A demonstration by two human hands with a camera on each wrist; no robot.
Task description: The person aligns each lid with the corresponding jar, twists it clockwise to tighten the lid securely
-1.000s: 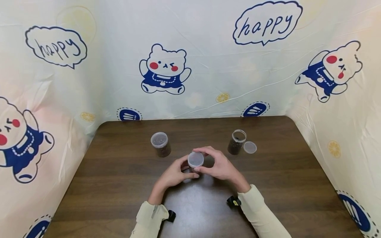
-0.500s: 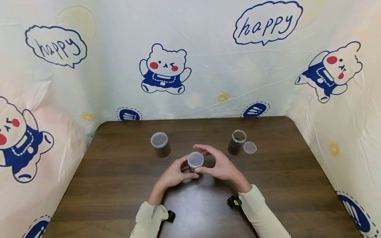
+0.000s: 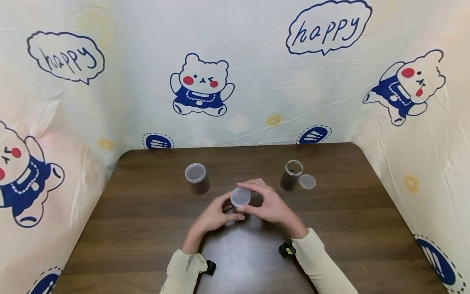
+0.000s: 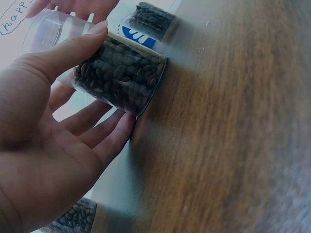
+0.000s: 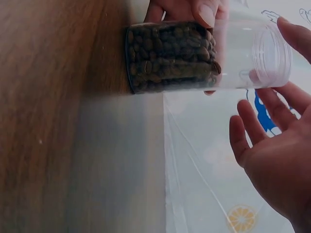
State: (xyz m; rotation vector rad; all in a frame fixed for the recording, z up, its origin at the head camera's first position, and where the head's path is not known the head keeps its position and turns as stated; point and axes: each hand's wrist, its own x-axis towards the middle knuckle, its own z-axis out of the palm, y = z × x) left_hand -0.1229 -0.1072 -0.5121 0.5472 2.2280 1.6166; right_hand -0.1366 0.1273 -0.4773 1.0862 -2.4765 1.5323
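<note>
A clear plastic jar (image 5: 170, 58), partly filled with dark coffee beans, stands upright near the middle of the table. Its translucent screw lid (image 3: 240, 197) is on top. My left hand (image 3: 214, 214) grips the jar's body, thumb on one side and fingers round the other, as the left wrist view shows. At the top, my right hand (image 3: 269, 204) holds the lid's rim between thumb and fingers. In the right wrist view, that hand's (image 5: 282, 145) other fingers are partly spread beside the jar.
Back left on the wooden table (image 3: 147, 241) stands a lidded jar of beans (image 3: 198, 179). Back right is an uncovered jar of beans (image 3: 291, 176), with a loose lid (image 3: 307, 181) lying beside it. A printed cloth (image 3: 257, 81) hangs behind the table and along both sides.
Half a second ago my right index finger was raised off the lid's far edge; now it is back on the rim. The left hand and the jar have stayed in place.
</note>
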